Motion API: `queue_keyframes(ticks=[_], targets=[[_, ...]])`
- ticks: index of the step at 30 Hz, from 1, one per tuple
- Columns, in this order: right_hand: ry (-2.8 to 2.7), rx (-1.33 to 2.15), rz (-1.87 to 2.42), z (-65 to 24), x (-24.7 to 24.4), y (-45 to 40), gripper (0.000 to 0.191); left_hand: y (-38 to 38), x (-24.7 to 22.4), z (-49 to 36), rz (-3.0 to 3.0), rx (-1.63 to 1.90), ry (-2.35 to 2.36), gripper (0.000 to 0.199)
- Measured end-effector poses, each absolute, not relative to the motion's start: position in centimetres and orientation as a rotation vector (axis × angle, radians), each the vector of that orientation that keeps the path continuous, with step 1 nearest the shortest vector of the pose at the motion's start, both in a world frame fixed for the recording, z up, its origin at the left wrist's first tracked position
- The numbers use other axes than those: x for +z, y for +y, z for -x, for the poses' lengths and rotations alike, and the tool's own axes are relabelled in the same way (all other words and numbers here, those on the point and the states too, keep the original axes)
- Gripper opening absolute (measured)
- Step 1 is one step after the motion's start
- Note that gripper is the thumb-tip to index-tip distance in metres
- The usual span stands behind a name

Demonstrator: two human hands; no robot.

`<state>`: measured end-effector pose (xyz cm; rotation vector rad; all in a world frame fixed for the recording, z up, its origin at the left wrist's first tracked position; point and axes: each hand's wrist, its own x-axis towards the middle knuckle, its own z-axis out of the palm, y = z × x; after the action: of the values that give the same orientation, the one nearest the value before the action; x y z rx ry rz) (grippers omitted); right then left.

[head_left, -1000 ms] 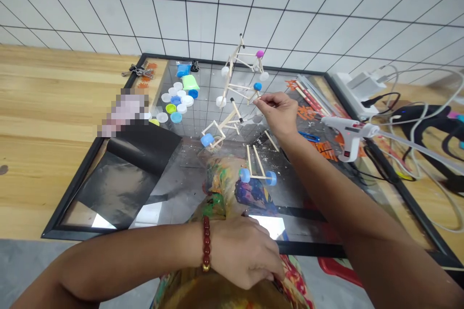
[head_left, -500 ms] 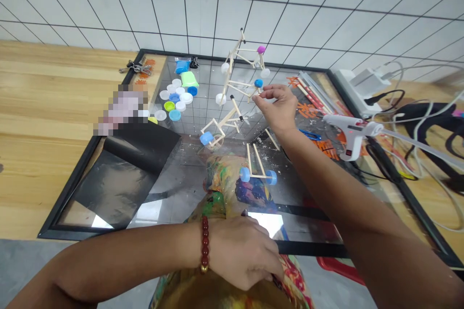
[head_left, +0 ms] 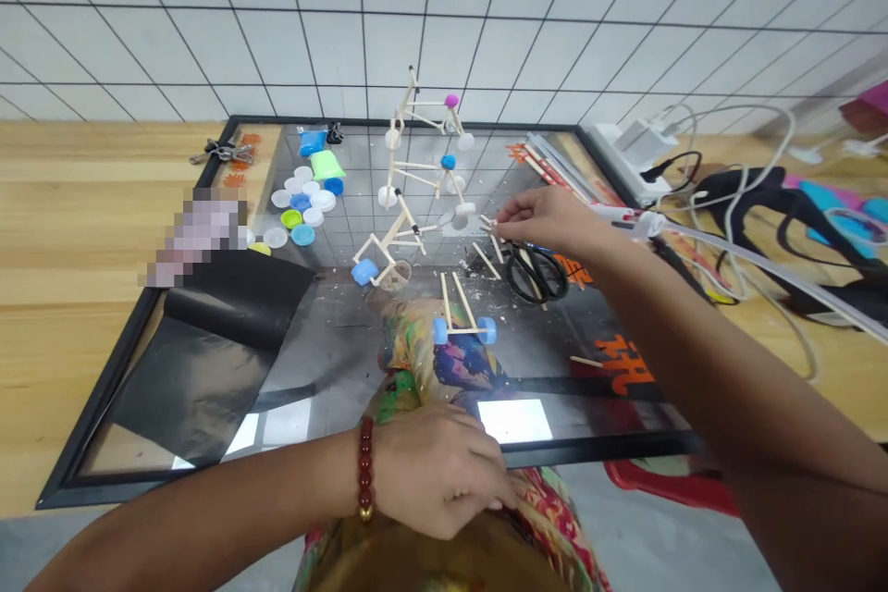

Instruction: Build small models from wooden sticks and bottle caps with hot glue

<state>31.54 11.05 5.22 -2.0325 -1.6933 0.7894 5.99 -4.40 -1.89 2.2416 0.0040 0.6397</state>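
Observation:
My right hand (head_left: 545, 220) reaches over the glass top, thumb and fingers pinched at some short sticks (head_left: 495, 240); whether it holds one is too small to tell. Close below it lie black-handled scissors (head_left: 534, 274). My left hand (head_left: 440, 472) rests on my lap near the front edge, fingers curled, their tips partly hidden. Ahead stand stick models: one with a pink ball (head_left: 451, 101), one with a blue ball (head_left: 448, 163), and one with a blue cap (head_left: 364, 272). A stick frame with two blue wheels (head_left: 463, 330) lies nearer me.
Bottle caps (head_left: 303, 235) and clay packs (head_left: 326, 166) lie at the left, beyond a black sheet (head_left: 228, 324). At the right are a white glue gun (head_left: 645, 222), a power strip (head_left: 617, 166) and cables. A tiled wall (head_left: 486, 55) stands behind.
My right hand has moved from beside the blue-ball model down to the short sticks by the scissors. The camera view has shifted. My left hand stays on my lap.

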Motion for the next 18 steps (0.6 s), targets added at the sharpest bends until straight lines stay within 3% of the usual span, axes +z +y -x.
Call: queue_keyframes(ticks=[4, 8, 18], targets=[[-1.799, 0.811, 2.002, -32.7, 5.2, 11.9, 0.018, -4.3, -1.5, -5.9, -2.232, 0.621, 0.001, 0.02], [-1.886, 0.433, 2.08, -34.7, 6.4, 13.0, 0.008, -4.3, -1.5, -5.8, -2.224, 0.6, 0.025, 0.018], [-2.264, 0.224, 2.267, -32.8, 5.4, 14.8, 0.018, -4.3, -1.3, -5.8, -2.206, 0.587, 0.056, 0.014]])
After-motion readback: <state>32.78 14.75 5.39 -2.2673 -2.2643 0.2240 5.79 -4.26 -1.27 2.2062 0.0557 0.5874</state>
